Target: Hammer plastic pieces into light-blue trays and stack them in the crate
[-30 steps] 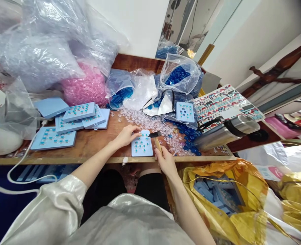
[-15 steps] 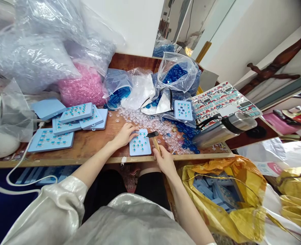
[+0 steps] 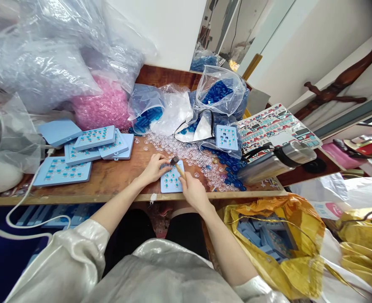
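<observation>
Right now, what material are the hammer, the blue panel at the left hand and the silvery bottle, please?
Hammer: handle probably wood, pale tan, matte; dark head likely metal, too small to be sure.
Blue panel: likely moulded plastic, satin, with even colour and rounded corners.
Silvery bottle: seems polished metal, perhaps steel, by its bright streaked reflections.

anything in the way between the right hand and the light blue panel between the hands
Only the hammer that the right hand grips; nothing else visible stands between it and the panel. The fingers of the left hand are close to the hammer head, at the panel's upper left.
</observation>
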Demonstrator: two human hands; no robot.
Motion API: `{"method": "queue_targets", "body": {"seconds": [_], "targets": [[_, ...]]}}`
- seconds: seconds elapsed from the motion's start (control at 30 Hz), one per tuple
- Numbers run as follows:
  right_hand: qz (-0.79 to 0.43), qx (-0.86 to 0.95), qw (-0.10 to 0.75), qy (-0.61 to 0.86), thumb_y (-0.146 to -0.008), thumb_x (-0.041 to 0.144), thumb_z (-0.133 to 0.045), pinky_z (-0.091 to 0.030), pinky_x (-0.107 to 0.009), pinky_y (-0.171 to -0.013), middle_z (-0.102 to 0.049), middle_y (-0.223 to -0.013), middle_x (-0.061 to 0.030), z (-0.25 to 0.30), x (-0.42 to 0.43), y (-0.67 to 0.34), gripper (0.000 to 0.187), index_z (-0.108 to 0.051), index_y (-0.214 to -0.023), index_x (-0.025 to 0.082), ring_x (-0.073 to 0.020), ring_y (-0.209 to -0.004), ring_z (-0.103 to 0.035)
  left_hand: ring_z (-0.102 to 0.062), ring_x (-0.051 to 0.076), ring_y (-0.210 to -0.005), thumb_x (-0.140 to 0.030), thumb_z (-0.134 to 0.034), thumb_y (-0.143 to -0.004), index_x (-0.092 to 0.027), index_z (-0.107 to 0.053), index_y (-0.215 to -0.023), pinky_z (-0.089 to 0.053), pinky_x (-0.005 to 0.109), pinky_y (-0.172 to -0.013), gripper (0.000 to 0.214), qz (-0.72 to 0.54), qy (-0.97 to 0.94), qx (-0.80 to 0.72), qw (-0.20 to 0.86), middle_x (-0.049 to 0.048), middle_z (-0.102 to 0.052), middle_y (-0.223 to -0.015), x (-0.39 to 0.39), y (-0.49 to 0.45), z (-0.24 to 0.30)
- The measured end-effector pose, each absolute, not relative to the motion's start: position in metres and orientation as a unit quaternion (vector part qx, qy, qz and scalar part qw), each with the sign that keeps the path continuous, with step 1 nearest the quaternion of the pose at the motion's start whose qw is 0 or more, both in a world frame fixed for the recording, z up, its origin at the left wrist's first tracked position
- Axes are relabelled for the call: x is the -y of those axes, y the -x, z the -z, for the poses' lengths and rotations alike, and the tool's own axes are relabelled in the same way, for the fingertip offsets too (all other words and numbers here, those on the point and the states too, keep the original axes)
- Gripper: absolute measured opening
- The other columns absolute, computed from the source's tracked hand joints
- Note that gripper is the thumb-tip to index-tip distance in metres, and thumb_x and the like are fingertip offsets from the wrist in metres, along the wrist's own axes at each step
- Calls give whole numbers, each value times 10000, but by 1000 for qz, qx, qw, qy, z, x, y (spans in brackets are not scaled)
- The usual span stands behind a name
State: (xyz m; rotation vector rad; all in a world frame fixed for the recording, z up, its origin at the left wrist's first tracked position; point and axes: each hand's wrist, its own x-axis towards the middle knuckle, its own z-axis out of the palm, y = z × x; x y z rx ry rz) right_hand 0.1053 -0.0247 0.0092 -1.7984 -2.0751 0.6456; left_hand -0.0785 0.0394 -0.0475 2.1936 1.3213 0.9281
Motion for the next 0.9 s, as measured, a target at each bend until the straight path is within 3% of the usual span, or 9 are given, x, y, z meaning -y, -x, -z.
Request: {"method": "queue_targets", "body": {"seconds": [0.07, 0.23, 0.33, 0.4, 0.5, 0.7, 0.9], "targets": [[-230, 725, 139, 634, -880, 343, -354, -379, -265, -625, -646, -795, -85, -9, 22, -105, 268, -543, -995, 192, -225, -747, -604, -460, 211, -967, -356, -563, -800, -195, -656, -931, -382, 377, -894, 227, -334, -786, -474, 215, 65, -540, -979, -39, 79, 47], [-267, 689, 251, 625, -882, 379, -319, -395, -257, -631, -640, -793, -50, -4, 28, -123, 309, -536, -998, 191, -186, -705, -588, -457, 216, -1020, -316, -499, -835, -204, -563, -1128, -381, 379, -920, 320, -357, -752, -531, 158, 77, -524, -1052, -51, 100, 49], [-286, 662, 272, 637, -867, 410, -326, -392, -252, -589, -603, -682, -19, 7, 36, -136, 333, -550, -959, 180, -169, -615, -558, -442, 250, -1044, -217, -446, -838, -153, -604, -1039, -364, 413, -929, 263, -338, -728, -594, 60, 116, -524, -1067, -67, 126, 53], [-297, 653, 274, 640, -865, 422, -328, -388, -248, -574, -571, -630, -2, 14, 40, -141, 336, -554, -939, 184, -164, -593, -541, -475, 253, -999, -185, -419, -836, -132, -630, -948, -390, 406, -894, 245, -299, -746, -593, 52, 127, -558, -1003, -74, 138, 55], [-305, 644, 277, 644, -863, 434, -338, -388, -248, -577, -546, -608, 10, 19, 42, -142, 336, -553, -946, 190, -161, -594, -533, -536, 226, -907, -183, -414, -833, -135, -624, -925, -421, 372, -852, 235, -291, -758, -577, 90, 104, -606, -918, -73, 134, 48], [-314, 636, 287, 644, -860, 434, -345, -392, -245, -590, -566, -626, 5, 18, 43, -141, 348, -565, -961, 185, -152, -597, -534, -575, 149, -821, -204, -455, -818, -172, -606, -998, -454, 269, -766, 237, -340, -780, -475, 224, 41, -631, -950, -49, 75, 15], [-312, 636, 296, 641, -854, 435, -351, -389, -248, -566, -580, -636, -4, 19, 46, -145, 383, -570, -1024, 170, -156, -578, -526, -555, 182, -889, -239, -528, -805, -194, -627, -935, -431, 318, -823, 170, -290, -806, -456, 241, 26, -655, -929, -48, 55, 16]]}}
